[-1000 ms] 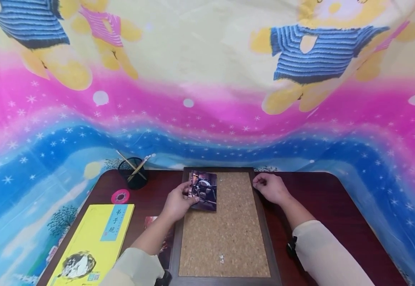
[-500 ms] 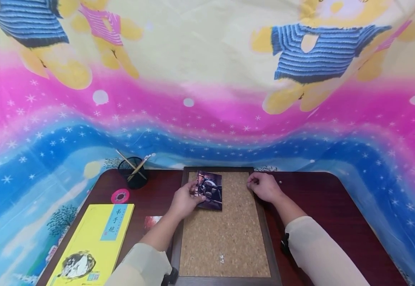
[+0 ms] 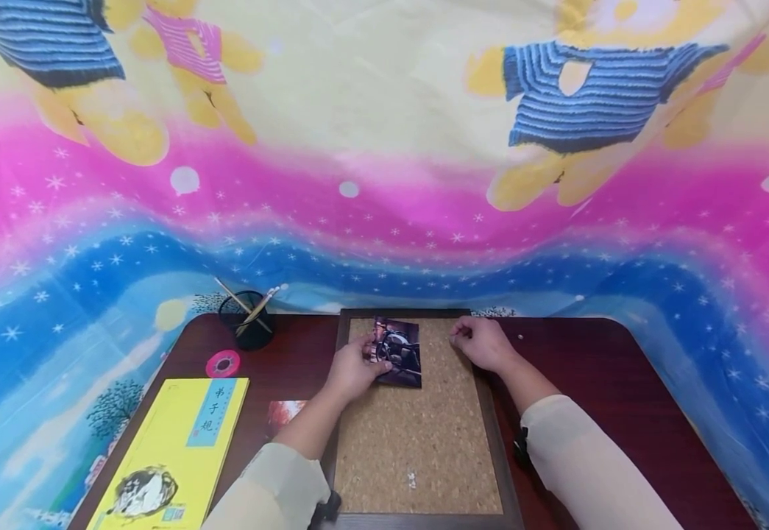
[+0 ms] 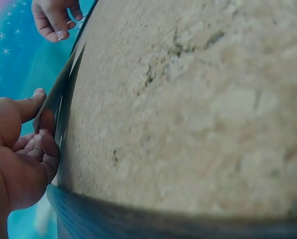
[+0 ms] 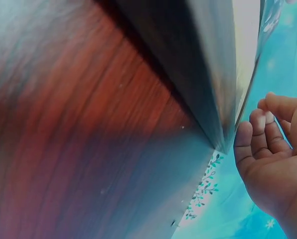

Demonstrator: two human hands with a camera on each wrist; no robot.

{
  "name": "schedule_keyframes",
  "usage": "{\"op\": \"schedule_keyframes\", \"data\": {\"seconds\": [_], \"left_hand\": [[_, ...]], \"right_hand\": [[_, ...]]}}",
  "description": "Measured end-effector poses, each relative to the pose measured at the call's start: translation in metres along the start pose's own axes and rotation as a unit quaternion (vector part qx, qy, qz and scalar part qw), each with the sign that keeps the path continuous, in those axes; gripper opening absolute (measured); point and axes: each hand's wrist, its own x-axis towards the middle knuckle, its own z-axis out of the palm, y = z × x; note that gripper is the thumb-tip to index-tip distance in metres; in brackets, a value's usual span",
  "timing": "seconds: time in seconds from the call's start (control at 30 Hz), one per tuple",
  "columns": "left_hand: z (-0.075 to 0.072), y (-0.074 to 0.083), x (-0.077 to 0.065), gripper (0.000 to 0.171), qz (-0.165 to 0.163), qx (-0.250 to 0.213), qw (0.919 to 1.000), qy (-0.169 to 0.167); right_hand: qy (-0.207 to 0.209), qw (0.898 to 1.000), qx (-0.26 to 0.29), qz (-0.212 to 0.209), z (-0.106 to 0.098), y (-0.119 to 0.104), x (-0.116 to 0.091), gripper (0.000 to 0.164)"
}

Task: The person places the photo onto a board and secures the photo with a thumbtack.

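Note:
My left hand [image 3: 351, 368] pinches the left edge of a photo [image 3: 400, 353] of a motorcycle, over the upper part of a framed cork board [image 3: 417, 442]. In the left wrist view the photo [image 4: 56, 94] appears edge-on between thumb and fingers, tilted close along the cork. My right hand [image 3: 483, 342] is over the board's upper right edge, thumb and fingertips drawn together. In the right wrist view the right hand [image 5: 273, 149] has bent fingers and a tiny pale bit at the tips; I cannot tell its kind.
A reddish picture [image 3: 282, 414] lies partly under the left forearm. Left of it are a yellow book [image 3: 179, 442], a pink tape roll [image 3: 223, 364] and a black mesh pen cup [image 3: 248, 324]. A tiny whitish thing [image 3: 519, 336] lies right of the board. A patterned cloth [image 3: 384, 184] hangs behind.
My left hand has moved right with the photo, carrying it farther over the cork. The right hand has shifted left toward the photo, and the tiny whitish thing on the table now shows.

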Motion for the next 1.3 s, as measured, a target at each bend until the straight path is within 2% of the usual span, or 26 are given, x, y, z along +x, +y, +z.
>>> {"op": "schedule_keyframes", "data": {"seconds": [0.3,0.6,0.83,1.07,1.3], "left_hand": [[0.006,-0.003,0.006,0.072,0.015,0.050,0.9986,0.010],[0.010,0.001,0.007,0.072,0.030,0.105,0.9940,-0.008],[0.017,0.002,0.007,0.073,0.004,0.164,0.9863,-0.013],[0.016,0.006,0.007,0.072,-0.007,0.173,0.9848,-0.018],[0.015,0.006,0.005,0.073,-0.007,0.172,0.9848,-0.024]], "right_hand": [[0.001,1.000,0.000,-0.008,0.008,-0.009,0.008,0.007],[0.001,1.000,0.007,-0.025,0.014,-0.019,0.013,0.006],[-0.008,1.000,0.008,-0.028,0.020,-0.024,0.019,0.007],[-0.001,0.999,-0.001,-0.042,0.025,-0.028,0.026,0.007],[-0.015,1.000,0.004,-0.017,0.029,-0.037,0.034,0.009]]}}
